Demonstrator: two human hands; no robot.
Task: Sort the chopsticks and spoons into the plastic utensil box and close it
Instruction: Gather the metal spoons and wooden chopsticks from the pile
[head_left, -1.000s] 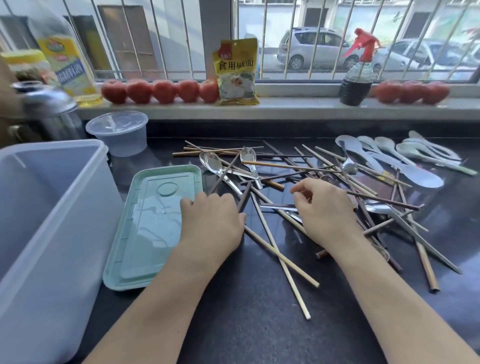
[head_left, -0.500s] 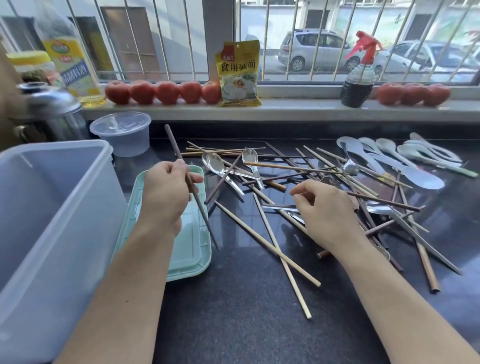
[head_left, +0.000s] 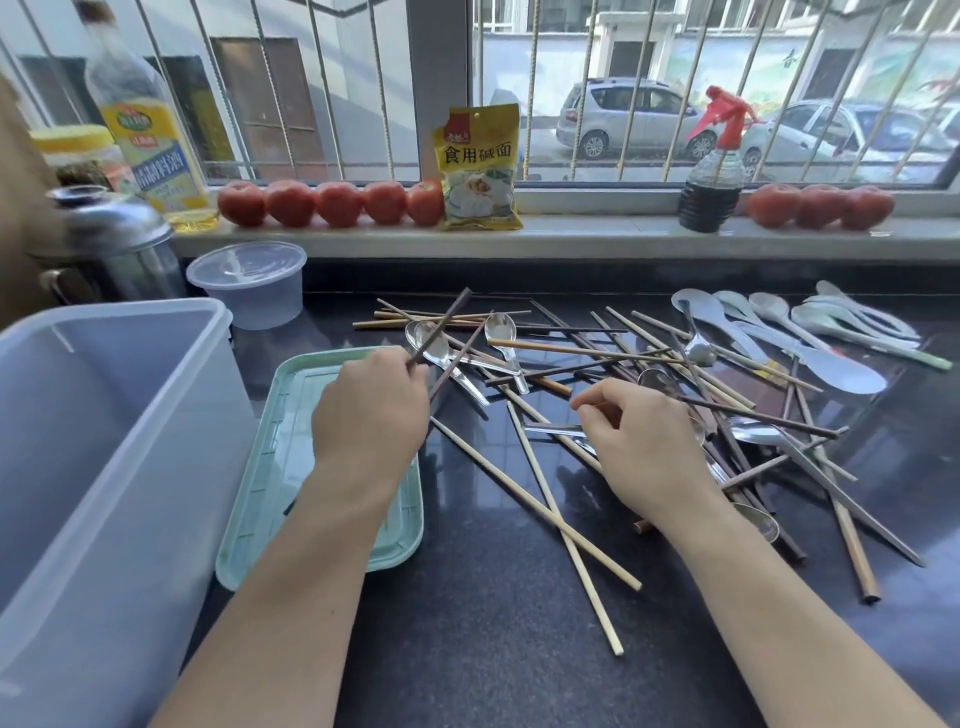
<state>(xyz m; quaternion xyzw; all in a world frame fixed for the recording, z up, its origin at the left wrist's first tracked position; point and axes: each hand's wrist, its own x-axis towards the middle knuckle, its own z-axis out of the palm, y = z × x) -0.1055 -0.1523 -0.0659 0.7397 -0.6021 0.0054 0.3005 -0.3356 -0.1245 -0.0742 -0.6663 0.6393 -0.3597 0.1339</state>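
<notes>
Since half a second ago the left hand (head_left: 371, 415) has swung back from above the green lid (head_left: 270, 499) toward the pile, and the dark chopstick (head_left: 441, 325) pinched in its fingers now tilts away over the nearest metal spoon (head_left: 431, 345). A second dark stick appears to run from the same pinch, though I cannot tell whether it is held or merely lying beneath. The return looks meant to gather a partner stick before carrying both to the box.

The right hand (head_left: 644, 441) stays curled low over the tangle, thumb and forefinger closed together near a flat metal handle (head_left: 550, 430); whether they actually pinch it is hidden by the knuckles.

The plastic utensil box (head_left: 104, 441) stands open at the left edge of the surface, seemingly with nothing in it yet, its lid lying flat just beside it so the opening stays free. The chopsticks and spoons (head_left: 623, 384) are heaped crosswise on the dark surface, with white plastic spoons (head_left: 831, 358) grouped apart at the far right.
</notes>
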